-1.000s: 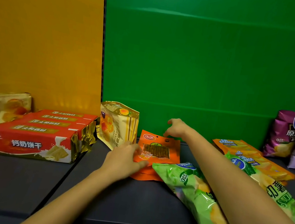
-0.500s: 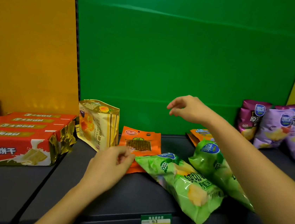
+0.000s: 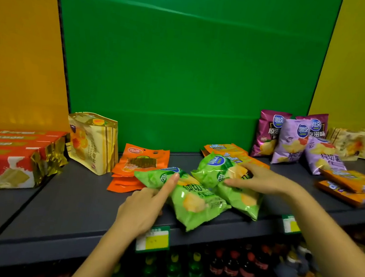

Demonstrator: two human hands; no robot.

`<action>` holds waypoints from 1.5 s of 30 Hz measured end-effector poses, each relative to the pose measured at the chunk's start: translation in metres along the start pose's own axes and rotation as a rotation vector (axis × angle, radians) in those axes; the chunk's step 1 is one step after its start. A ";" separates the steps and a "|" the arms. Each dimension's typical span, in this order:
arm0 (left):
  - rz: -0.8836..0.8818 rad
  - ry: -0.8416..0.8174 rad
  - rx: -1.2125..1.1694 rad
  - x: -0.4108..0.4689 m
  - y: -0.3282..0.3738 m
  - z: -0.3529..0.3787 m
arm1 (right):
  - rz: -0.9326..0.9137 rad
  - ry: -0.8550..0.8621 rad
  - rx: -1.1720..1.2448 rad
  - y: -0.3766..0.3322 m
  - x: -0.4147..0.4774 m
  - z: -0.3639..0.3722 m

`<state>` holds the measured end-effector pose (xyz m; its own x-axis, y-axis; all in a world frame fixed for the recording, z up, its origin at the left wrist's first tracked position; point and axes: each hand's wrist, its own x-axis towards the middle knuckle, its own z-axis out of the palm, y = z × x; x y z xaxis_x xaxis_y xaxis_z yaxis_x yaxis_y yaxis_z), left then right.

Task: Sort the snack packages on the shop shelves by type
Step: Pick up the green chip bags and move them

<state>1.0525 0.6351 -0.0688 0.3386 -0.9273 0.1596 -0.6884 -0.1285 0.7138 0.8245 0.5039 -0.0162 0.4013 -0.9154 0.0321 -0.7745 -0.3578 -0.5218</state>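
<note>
Two green chip bags lie side by side on the dark shelf [image 3: 73, 208]. My left hand [image 3: 144, 204] is at the left edge of the nearer green chip bag [image 3: 194, 203], index finger stretched out on its top corner, the other fingers curled; a grip is not visible. My right hand [image 3: 256, 178] lies on the farther green chip bag [image 3: 213, 168], thumb and fingers pinching its bulging front. Orange flat pouches [image 3: 142, 161] lie stacked just left of the green bags, partly under the nearer one.
A gold pouch [image 3: 92, 141] stands left of the orange pouches, with red biscuit boxes [image 3: 4, 159] further left. Purple chip bags [image 3: 290, 141], orange flat packs [image 3: 353, 185] and pale pastry bags [image 3: 362, 145] fill the right. Bottles [image 3: 241, 270] stand on the shelf below.
My right hand came down from the air onto the farther green bag. My left hand moved from the orange pouches to the nearer green bag. The view shifted right.
</note>
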 end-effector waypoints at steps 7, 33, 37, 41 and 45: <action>-0.208 -0.019 -0.069 0.005 0.033 0.035 | 0.014 0.122 0.066 0.021 -0.006 0.014; 0.201 0.183 -0.685 -0.002 0.203 0.159 | -0.019 0.670 0.718 0.175 -0.069 -0.107; 0.226 0.153 -0.719 0.035 0.237 0.198 | 0.018 0.754 0.732 0.218 -0.061 -0.148; 0.194 0.127 -0.689 0.081 0.256 0.233 | 0.043 0.819 0.756 0.258 -0.040 -0.181; 0.173 0.119 -0.622 0.129 0.276 0.259 | 0.073 0.882 0.704 0.297 -0.011 -0.211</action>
<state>0.7402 0.3886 -0.0280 0.3492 -0.8667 0.3561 -0.2522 0.2791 0.9266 0.4869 0.3684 0.0088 -0.3347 -0.8402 0.4267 -0.2222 -0.3697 -0.9022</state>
